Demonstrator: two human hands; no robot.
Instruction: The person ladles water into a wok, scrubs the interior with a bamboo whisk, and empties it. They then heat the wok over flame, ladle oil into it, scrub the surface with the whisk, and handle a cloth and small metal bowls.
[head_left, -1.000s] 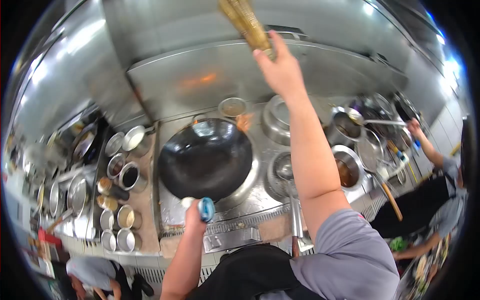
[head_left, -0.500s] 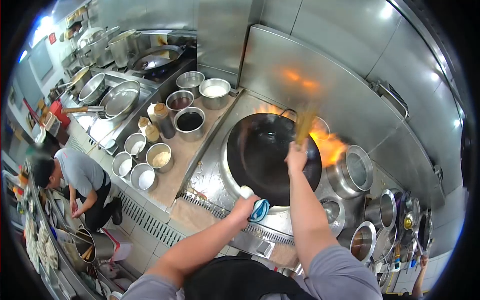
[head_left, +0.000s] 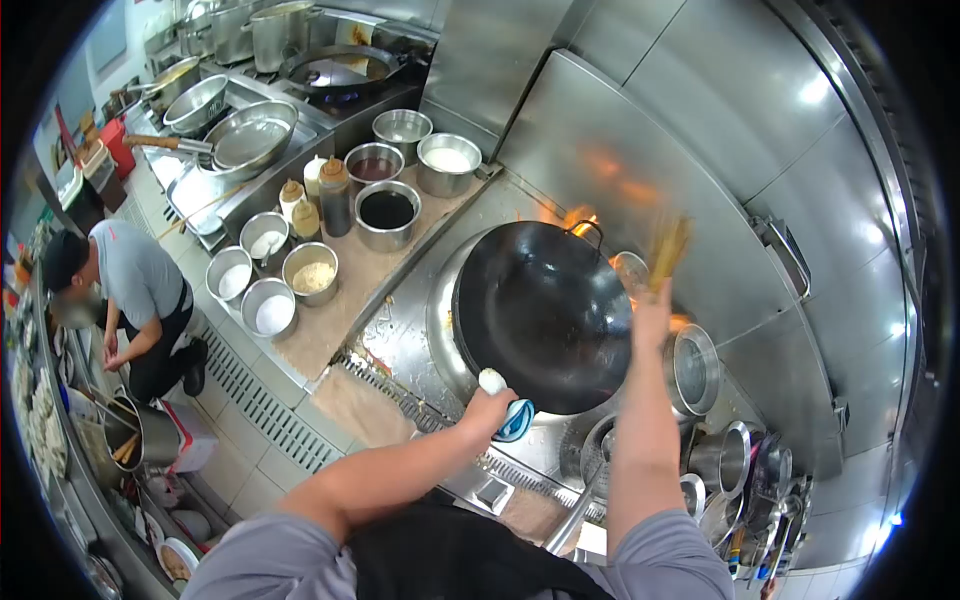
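Observation:
My left hand (head_left: 488, 412) is closed around a folded blue and white cloth (head_left: 514, 421) at the near rim of a large black wok (head_left: 545, 320). The wok sits over the burner, its inside dark with no food showing. In my right hand (head_left: 652, 305), a bundled bamboo wok brush (head_left: 670, 250) points up and away, just right of the wok's far rim. Motion blurs that hand and the brush. Orange flame (head_left: 580, 219) shows behind the wok, beside its far loop handle (head_left: 587, 229).
Metal tubs of seasonings (head_left: 386, 212) and squeeze bottles (head_left: 334, 195) line the left counter. A metal pot (head_left: 692, 370) and a strainer (head_left: 600, 450) stand to the right. A co-worker (head_left: 140, 290) bends over at far left. Steel splash panels (head_left: 640, 160) rise behind the burner.
My right hand has swung the brush right, from over the wok to beyond its rim. The flame behind the wok has shrunk. The whole view has shifted and turned slightly.

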